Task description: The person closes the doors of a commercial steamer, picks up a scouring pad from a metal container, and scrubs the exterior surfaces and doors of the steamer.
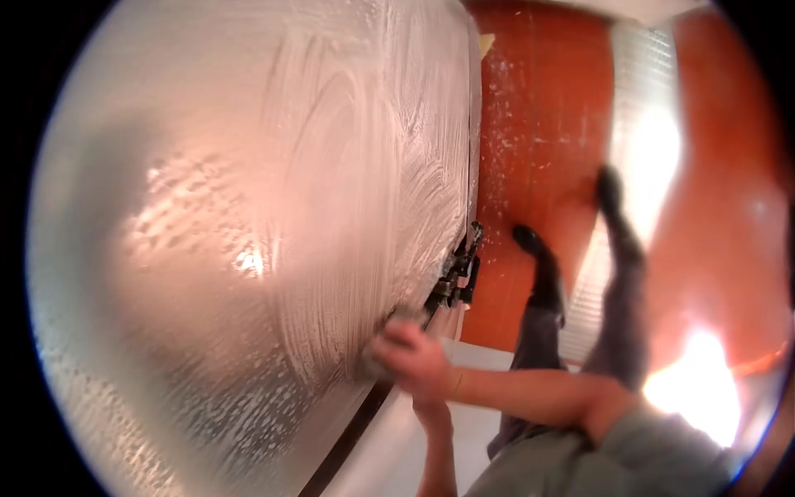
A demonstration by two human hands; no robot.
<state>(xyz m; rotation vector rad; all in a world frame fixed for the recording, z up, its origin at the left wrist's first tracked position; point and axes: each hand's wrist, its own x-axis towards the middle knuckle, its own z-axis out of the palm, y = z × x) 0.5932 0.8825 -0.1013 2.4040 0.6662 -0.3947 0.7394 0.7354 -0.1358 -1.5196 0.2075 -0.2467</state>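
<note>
My right hand [406, 354] reaches across from the right, its fingers curled over a blurred greyish pad [377, 361], either a sponge or a cloth. The pad lies against a large smooth surface [331, 207] coated with white, soapy foam, marked by streaks and curved wiping trails. Below my right wrist, my left hand [431, 410] is mostly hidden, and its fingers cannot be made out. Close to my right hand, black jointed parts [451, 282] sit along the surface's edge.
A dark strip [348, 439] runs along the lower edge of the foamy surface. The floor is orange-red [546, 108], spotted with foam, and crossed by a pale grating [642, 108]. My legs and dark boots [530, 240] stand beside the surface. A bright light glares at lower right.
</note>
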